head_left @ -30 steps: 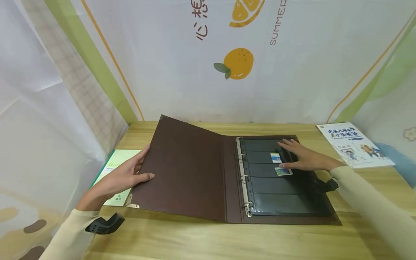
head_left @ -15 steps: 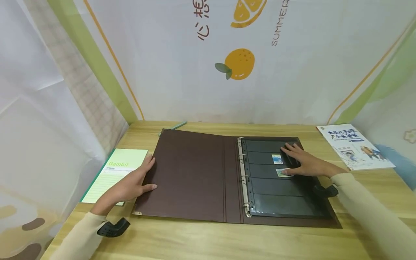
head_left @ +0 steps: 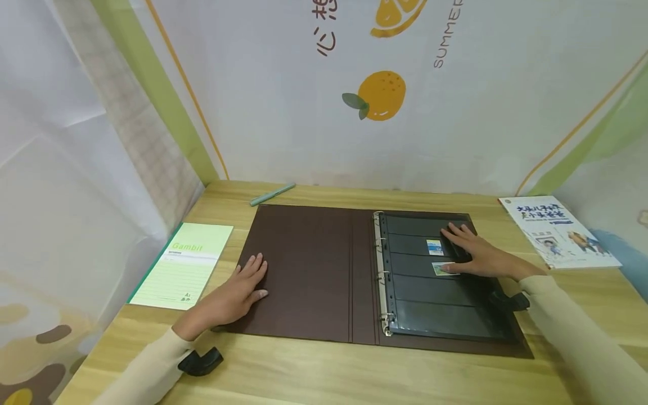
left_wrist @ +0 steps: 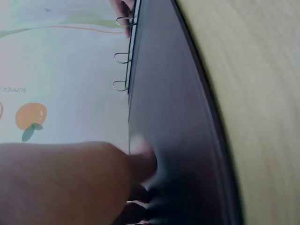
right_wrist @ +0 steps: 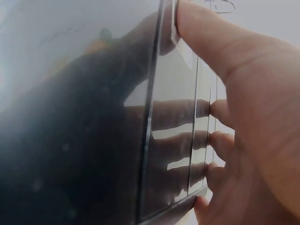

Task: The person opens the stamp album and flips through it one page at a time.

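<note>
Wood-grain tabletop [head_left: 314,368] supports a dark-brown ring binder [head_left: 304,275], opened flat. Step in hand appears to be steadying the binder; the next move probably calls for light pressure, avoiding displacement of the small, green-printed rectangular card [head_left: 438,270]. Left hand [head_left: 234,297]: on the inside cover, fingers extended, thumb apart. Right hand [head_left: 478,256]: over the black pocketed sheet [head_left: 425,289], fingers spread, thumb overlapping the card.

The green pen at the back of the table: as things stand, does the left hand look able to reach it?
Probably yes. The left hand lies on the brown binder cover, gripping nothing, and the green pen lies past the cover's far edge, with nothing standing between.
</note>
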A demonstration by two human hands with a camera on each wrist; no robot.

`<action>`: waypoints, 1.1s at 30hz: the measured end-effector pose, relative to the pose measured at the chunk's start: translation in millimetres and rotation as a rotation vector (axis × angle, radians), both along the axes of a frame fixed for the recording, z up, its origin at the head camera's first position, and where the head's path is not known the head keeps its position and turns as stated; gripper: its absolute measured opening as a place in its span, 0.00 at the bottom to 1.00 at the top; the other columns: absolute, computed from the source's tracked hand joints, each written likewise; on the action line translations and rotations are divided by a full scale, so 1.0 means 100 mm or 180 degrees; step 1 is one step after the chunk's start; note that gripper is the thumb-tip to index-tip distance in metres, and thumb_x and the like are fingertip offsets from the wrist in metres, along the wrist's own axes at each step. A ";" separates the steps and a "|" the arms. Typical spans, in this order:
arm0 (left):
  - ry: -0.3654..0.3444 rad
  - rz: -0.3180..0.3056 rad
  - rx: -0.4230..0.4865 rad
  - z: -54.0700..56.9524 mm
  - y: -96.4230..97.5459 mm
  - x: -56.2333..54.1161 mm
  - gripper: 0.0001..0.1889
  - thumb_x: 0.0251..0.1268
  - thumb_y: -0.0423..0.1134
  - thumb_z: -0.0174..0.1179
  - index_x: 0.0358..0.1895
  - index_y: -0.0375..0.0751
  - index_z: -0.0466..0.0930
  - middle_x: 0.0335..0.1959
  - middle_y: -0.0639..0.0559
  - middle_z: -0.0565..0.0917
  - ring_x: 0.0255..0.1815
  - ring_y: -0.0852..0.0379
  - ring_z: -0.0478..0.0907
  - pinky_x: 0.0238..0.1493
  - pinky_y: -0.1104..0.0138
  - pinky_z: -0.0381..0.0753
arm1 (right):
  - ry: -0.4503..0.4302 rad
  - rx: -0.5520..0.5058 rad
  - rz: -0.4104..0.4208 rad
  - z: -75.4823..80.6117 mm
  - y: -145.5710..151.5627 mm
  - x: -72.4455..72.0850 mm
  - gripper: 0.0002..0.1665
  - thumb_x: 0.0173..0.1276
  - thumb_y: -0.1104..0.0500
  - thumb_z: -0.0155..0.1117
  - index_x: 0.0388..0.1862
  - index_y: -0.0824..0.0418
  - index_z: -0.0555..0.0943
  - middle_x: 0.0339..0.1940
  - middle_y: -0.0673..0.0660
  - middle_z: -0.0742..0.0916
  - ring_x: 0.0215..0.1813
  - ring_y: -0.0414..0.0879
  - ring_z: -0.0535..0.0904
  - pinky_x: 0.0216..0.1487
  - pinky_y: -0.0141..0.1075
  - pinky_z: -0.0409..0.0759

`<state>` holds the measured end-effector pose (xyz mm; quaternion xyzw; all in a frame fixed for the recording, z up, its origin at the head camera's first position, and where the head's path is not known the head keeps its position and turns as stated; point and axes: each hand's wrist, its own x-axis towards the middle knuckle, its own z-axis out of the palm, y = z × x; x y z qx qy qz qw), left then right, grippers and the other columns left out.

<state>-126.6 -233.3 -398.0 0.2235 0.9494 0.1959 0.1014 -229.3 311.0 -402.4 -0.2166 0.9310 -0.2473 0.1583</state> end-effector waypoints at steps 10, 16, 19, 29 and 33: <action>-0.0234 0.0059 -0.0096 0.03 0.07 -0.02 0.57 0.62 0.61 0.67 0.78 0.21 0.47 0.81 0.25 0.44 0.82 0.27 0.39 0.76 0.32 0.44 | 0.0013 0.0109 -0.0036 -0.01 0.04 -0.01 0.60 0.63 0.42 0.73 0.83 0.64 0.51 0.83 0.72 0.48 0.82 0.75 0.33 0.68 0.79 0.43; -0.0336 0.0121 -0.0123 0.08 0.13 0.00 0.56 0.60 0.59 0.70 0.78 0.24 0.50 0.79 0.22 0.44 0.81 0.25 0.39 0.74 0.30 0.44 | 0.0091 0.0250 0.0052 0.05 0.01 -0.06 0.60 0.62 0.41 0.73 0.81 0.67 0.55 0.82 0.74 0.52 0.81 0.76 0.38 0.69 0.77 0.48; -0.0396 0.0171 -0.0172 0.09 0.17 0.00 0.54 0.59 0.57 0.70 0.79 0.29 0.53 0.79 0.21 0.44 0.81 0.25 0.38 0.74 0.30 0.45 | 0.0187 0.0271 0.0054 0.10 0.01 -0.10 0.59 0.63 0.41 0.73 0.81 0.68 0.56 0.81 0.76 0.53 0.80 0.78 0.42 0.69 0.76 0.50; -0.0369 -0.0206 -0.0317 0.26 0.46 0.10 0.37 0.66 0.35 0.66 0.77 0.42 0.64 0.80 0.29 0.53 0.82 0.29 0.47 0.72 0.30 0.53 | 0.0427 0.0595 -0.0219 0.22 0.13 -0.23 0.61 0.63 0.39 0.72 0.79 0.72 0.55 0.80 0.78 0.55 0.78 0.79 0.48 0.69 0.75 0.53; -0.0352 -0.0146 -0.0446 0.28 0.58 0.17 0.33 0.74 0.46 0.59 0.78 0.43 0.62 0.81 0.29 0.51 0.82 0.29 0.45 0.71 0.27 0.48 | 0.0399 0.0615 -0.0233 0.21 0.17 -0.23 0.62 0.63 0.39 0.72 0.79 0.74 0.55 0.79 0.79 0.55 0.76 0.80 0.50 0.69 0.74 0.54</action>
